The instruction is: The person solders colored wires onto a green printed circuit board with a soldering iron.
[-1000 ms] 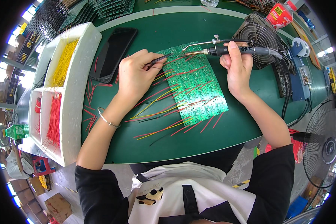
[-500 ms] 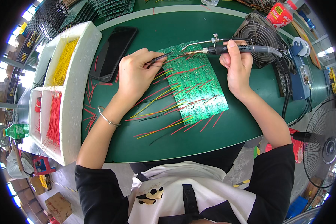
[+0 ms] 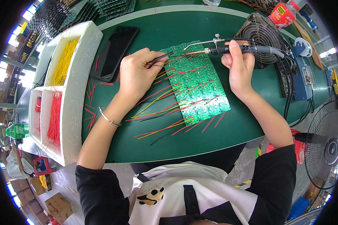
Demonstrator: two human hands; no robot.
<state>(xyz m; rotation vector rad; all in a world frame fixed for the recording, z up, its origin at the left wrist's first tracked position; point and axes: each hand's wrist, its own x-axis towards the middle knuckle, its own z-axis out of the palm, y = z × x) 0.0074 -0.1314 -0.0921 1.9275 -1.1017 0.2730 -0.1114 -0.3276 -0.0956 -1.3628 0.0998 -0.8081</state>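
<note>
A green panel of circuit boards (image 3: 208,88) lies on the green table, with several red, yellow and black wires (image 3: 159,110) sticking out from its left and lower sides. My left hand (image 3: 141,73) is closed on dark tweezers (image 3: 158,59), whose tips reach the panel's upper left part. In my right hand (image 3: 238,67) is a soldering iron (image 3: 229,49) with a thin metal feed tube (image 3: 199,44) fixed above it. Its tip meets the board close to the tweezers, beside a red wire (image 3: 176,59). The exact contact point is too small to make out.
At left stands a white foam box (image 3: 71,120) with yellow wires (image 3: 65,62) and red wires (image 3: 54,118). A black phone (image 3: 114,52) and loose red wire pieces (image 3: 90,112) lie beside it. A square fan (image 3: 261,37), a red-labelled bottle (image 3: 283,15) and a blue device (image 3: 302,73) stand at right.
</note>
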